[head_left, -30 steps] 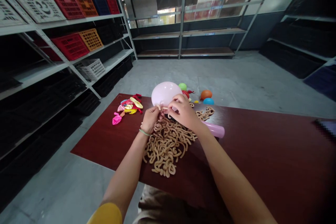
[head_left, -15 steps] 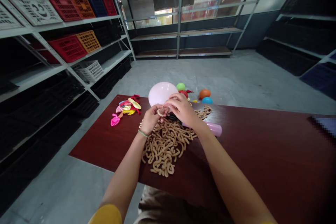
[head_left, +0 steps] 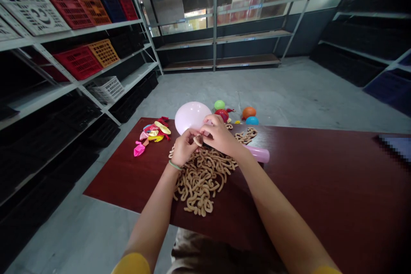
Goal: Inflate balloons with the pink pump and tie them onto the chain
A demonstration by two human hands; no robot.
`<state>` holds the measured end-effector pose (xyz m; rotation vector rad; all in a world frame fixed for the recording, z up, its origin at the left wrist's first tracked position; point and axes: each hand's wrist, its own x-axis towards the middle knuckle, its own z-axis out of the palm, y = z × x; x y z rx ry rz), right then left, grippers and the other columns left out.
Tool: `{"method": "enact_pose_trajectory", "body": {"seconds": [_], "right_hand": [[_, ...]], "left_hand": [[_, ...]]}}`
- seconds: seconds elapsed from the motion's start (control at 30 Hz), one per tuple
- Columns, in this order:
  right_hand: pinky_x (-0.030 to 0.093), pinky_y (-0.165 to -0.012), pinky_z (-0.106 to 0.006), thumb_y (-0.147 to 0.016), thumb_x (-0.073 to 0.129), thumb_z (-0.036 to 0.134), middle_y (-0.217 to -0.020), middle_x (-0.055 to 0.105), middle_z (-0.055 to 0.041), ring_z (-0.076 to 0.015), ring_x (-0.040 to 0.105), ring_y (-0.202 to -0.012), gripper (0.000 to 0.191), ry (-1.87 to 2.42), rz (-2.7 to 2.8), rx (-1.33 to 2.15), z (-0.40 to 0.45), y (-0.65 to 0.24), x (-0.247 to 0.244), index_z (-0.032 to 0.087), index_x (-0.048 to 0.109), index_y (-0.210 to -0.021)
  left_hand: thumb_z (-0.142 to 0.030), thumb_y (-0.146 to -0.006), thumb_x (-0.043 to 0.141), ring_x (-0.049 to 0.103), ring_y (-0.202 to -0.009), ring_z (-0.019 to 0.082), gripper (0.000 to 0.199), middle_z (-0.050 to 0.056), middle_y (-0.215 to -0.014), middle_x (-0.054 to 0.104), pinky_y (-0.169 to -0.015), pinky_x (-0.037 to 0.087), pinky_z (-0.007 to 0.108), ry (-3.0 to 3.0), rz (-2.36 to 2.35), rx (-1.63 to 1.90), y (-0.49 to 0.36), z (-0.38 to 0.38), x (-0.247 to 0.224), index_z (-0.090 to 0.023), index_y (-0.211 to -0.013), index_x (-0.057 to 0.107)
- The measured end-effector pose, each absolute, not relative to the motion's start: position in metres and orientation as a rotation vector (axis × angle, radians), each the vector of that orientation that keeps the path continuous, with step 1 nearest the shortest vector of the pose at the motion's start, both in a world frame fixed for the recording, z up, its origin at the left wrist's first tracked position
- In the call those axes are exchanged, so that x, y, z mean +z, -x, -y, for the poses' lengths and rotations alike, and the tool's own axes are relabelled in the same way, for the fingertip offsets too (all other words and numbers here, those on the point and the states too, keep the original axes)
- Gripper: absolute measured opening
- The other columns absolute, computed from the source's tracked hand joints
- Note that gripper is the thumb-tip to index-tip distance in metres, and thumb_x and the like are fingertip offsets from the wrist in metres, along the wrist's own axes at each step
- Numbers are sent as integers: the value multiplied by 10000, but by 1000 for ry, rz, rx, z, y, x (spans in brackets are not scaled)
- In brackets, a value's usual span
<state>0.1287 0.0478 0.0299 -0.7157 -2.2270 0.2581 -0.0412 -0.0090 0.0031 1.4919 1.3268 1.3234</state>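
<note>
My left hand, a green band at its wrist, is closed in a pinch around a small pale-rimmed piece that looks like a balloon's neck. Against its fingertips, my right hand is closed on the same spot; the fingers hide part of it. An inflated pale pink balloon rests just beyond both hands, apparently joined to what they pinch. Under and in front of the hands spreads a pile of tan, curled, rope-like strands. A pink cylinder lies partly behind my right forearm.
Several limp coloured balloons lie at the left of the dark red table. Beyond its far edge are a green balloon, an orange one and a blue one. Shelves with crates line the left side.
My right hand's fingers have lifted slightly and spread a little from the left, showing more of the pinched piece. The pink balloon sits slightly further left in view.
</note>
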Motion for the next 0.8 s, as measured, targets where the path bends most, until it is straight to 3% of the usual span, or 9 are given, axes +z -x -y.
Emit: {"method": "enact_pose_trajectory", "body": {"seconds": [0.2,0.37,0.6,0.8], "right_hand": [[408,-1022,-435,-830,665,212,-1147,494,-77,-238,429,-1156,27,693,2205,281,-42,-121,33,203,641,-825],[396,-1032,-449,-885,613,223,-1135,510,-73,-226,445,-1166,60,653,2164,312,-43,-123,37,214,666,-859],[379,-1053,-465,-903,611,312,-1174,501,-81,-231,441,-1188,141,699,2195,349,-41,-126,40,228,668,-1001],[388,-1031,-446,-851,686,306,-1141,537,-65,-226,455,-1156,85,696,2151,400,-44,-126,39,221,687,-856]], "left_hand": [[-378,-817,676,567,-486,93,229,-40,-646,623,-481,418,193,-1541,-1497,1612,37,7,-8,-201,-892,552],[-390,-857,636,529,-424,91,223,-62,-592,573,-439,409,199,-1433,-1305,1706,35,5,-11,-207,-935,534],[-381,-840,668,541,-442,86,227,-36,-662,609,-441,431,204,-1479,-1253,1736,39,4,-14,-196,-932,576],[-385,-819,690,544,-457,93,228,-24,-644,620,-446,438,209,-1457,-1203,1676,42,3,-14,-185,-917,642]]}}
